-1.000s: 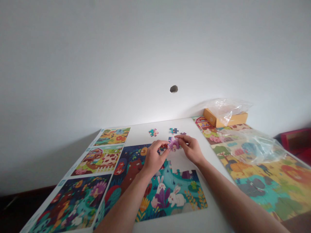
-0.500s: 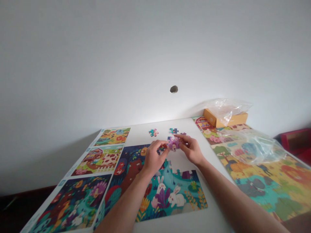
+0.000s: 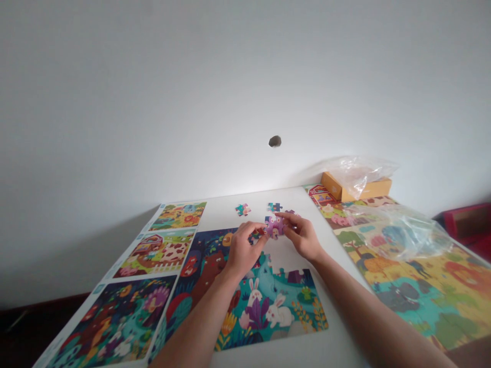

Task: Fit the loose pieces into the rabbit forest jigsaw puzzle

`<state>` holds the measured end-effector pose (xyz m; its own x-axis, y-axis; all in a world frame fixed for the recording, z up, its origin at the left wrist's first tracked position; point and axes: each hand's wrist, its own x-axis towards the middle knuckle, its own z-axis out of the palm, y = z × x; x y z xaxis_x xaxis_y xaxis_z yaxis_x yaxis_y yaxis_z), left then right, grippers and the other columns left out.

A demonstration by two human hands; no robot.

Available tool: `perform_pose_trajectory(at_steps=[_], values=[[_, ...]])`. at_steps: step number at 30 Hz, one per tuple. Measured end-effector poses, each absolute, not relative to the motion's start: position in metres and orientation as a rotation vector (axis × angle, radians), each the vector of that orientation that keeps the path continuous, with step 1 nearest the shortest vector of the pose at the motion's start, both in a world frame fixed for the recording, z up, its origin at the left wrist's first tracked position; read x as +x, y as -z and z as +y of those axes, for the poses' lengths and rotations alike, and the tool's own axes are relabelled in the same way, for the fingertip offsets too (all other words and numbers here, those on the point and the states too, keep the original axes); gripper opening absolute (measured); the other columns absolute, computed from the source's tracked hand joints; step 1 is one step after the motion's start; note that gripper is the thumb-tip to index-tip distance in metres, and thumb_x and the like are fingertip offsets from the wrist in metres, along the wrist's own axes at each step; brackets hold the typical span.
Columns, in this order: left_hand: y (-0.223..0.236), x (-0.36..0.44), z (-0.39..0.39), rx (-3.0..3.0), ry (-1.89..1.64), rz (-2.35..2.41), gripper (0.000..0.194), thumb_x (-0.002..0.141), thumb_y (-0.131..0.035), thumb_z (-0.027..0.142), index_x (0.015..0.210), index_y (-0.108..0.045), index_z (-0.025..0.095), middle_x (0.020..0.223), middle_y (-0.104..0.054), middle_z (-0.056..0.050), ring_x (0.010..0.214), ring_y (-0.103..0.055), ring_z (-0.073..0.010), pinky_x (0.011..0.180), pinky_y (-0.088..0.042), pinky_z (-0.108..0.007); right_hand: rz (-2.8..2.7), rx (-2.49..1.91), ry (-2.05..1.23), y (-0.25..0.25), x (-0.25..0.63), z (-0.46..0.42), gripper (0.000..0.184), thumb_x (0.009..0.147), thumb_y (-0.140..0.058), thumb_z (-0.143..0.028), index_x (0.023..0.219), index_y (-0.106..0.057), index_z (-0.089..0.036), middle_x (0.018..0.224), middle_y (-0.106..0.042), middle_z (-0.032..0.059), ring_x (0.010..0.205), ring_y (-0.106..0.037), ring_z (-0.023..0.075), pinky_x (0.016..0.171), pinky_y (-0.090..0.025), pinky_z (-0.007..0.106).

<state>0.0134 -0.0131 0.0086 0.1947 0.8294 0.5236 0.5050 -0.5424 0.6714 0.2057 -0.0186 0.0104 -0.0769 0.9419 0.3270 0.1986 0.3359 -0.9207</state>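
A purple puzzle piece is between my two hands, above the gap in the partly joined forest jigsaw. My left hand is closed in a pinch at the piece's left side, where a dark red and green bit of puzzle shows by the fingertips. From the right, my right hand pinches the purple side; its fingers partly cover more purple puzzle there. Whether these parts are joined I cannot tell. Just beyond the hands lie a teal and pink loose piece and a teal and dark loose piece.
Picture sheets lie along the table's left side. On the right is a savanna jigsaw, partly under a clear plastic bag. A yellow box with more plastic stands against the wall, which has a hole.
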Motion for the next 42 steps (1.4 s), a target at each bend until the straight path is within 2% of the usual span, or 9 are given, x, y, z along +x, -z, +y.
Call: perform_pose_trajectory(at_steps=[8, 14, 21, 24, 28, 31, 36, 42], values=[[-0.008, 0.013, -0.014, 2.110, -1.268, 1.242, 0.013, 0.079, -0.067, 0.018, 0.092, -0.068, 0.022, 0.090, -0.070, -0.003, 0.087, -0.065, -0.0201, 0.079, -0.048, -0.031, -1.534, -1.074, -0.879, -0.010, 0.205, -0.018, 0.039, 0.081, -0.057, -0.026, 0.117, -0.066, -0.013, 0.068, -0.051, -0.0023, 0.054, -0.038, 0.0091, 0.051, -0.030, 0.023], [-0.009, 0.009, -0.015, 1.986, -1.293, 1.160, 0.016, 0.079, -0.062, 0.017, 0.093, -0.068, 0.021, 0.092, -0.070, -0.003, 0.089, -0.065, -0.0198, 0.082, -0.049, -0.030, -1.551, -1.090, -0.836, -0.007, 0.202, -0.016, 0.034, 0.084, -0.060, -0.032, 0.111, -0.067, -0.013, 0.068, -0.056, -0.0004, 0.056, -0.043, 0.0105, 0.052, -0.034, 0.023], [0.008, 0.001, 0.002, 1.700, -1.491, 1.366, 0.016, 0.086, -0.049, 0.020, 0.092, -0.064, 0.018, 0.085, -0.070, -0.004, 0.078, -0.067, -0.0190, 0.070, -0.053, -0.029, -1.579, -1.171, -0.766, -0.004, 0.203, -0.013, 0.031, 0.083, -0.061, -0.034, 0.106, -0.069, -0.015, 0.068, -0.063, 0.0020, 0.056, -0.046, 0.0116, 0.051, -0.035, 0.023], [0.008, 0.002, 0.002, 1.733, -1.476, 1.356, 0.020, 0.089, -0.051, 0.025, 0.101, -0.065, 0.019, 0.086, -0.072, -0.005, 0.079, -0.068, -0.0194, 0.069, -0.052, -0.028, -1.593, -1.188, -0.769, -0.002, 0.203, -0.013, 0.030, 0.083, -0.061, -0.035, 0.105, -0.069, -0.016, 0.068, -0.066, 0.0027, 0.056, -0.048, 0.0121, 0.051, -0.036, 0.023], [0.001, 0.006, -0.005, 1.906, -1.385, 1.290, 0.023, 0.088, -0.058, 0.028, 0.108, -0.068, 0.023, 0.091, -0.074, -0.003, 0.089, -0.067, -0.0203, 0.076, -0.050, -0.030, -1.590, -1.198, -0.766, -0.002, 0.202, -0.013, 0.030, 0.084, -0.062, -0.035, 0.106, -0.069, -0.016, 0.069, -0.069, 0.0030, 0.058, -0.054, 0.0134, 0.053, -0.039, 0.024], [-0.001, 0.007, -0.008, 1.998, -1.336, 1.259, 0.020, 0.086, -0.060, 0.025, 0.103, -0.070, 0.026, 0.096, -0.073, -0.002, 0.094, -0.066, -0.0202, 0.082, -0.049, -0.031, -1.587, -1.195, -0.771, -0.003, 0.202, -0.013, 0.030, 0.084, -0.062, -0.035, 0.107, -0.069, -0.016, 0.070, -0.069, 0.0030, 0.059, -0.055, 0.0135, 0.054, -0.039, 0.024], [-0.002, 0.007, -0.008, 2.047, -1.318, 1.279, 0.012, 0.085, -0.060, 0.022, 0.090, -0.071, 0.024, 0.093, -0.073, -0.002, 0.092, -0.065, -0.0207, 0.078, -0.049, -0.032, -1.591, -1.191, -0.809, -0.004, 0.202, -0.013, 0.031, 0.084, -0.062, -0.034, 0.107, -0.068, -0.015, 0.071, -0.070, 0.0034, 0.060, -0.058, 0.0145, 0.056, -0.041, 0.024], [-0.004, 0.009, -0.009, 2.112, -1.284, 1.287, 0.014, 0.080, -0.067, 0.019, 0.091, -0.072, 0.025, 0.091, -0.073, -0.002, 0.093, -0.063, -0.0228, 0.084, -0.049, -0.036, -1.602, -1.177, -0.804, -0.002, 0.201, -0.013, 0.028, 0.084, -0.062, -0.034, 0.105, -0.068, -0.016, 0.068, -0.069, 0.0021, 0.057, -0.055, 0.0135, 0.054, -0.039, 0.024]])
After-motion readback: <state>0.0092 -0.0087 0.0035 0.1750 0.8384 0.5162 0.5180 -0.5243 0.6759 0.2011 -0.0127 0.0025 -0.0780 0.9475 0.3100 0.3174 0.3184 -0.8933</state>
